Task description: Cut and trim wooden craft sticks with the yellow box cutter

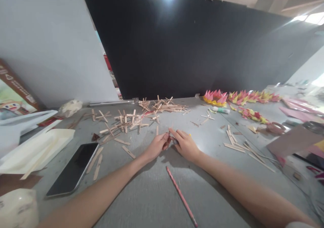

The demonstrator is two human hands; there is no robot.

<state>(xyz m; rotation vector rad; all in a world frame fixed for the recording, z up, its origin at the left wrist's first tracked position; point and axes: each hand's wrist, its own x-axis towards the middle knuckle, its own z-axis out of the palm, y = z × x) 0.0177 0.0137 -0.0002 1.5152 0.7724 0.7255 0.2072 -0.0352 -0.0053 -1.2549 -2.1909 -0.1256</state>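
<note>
My left hand and my right hand meet over the middle of the grey table. The left fingers are curled in a pinch, and the right fingertips press close against them. Whatever lies between the fingertips is too small and covered to make out. Just beyond the left hand, a short wooden craft stick points away from me; I cannot tell whether it touches the fingers. Below both hands a red patterned pencil lies on the tabletop. Behind them spreads a pile of crossed craft sticks.
A phone and a paper tray are at the left. Loose sticks lie at the right, near a glue stick, pink and yellow folded-paper pieces and a tape roll. A dark panel stands behind the table.
</note>
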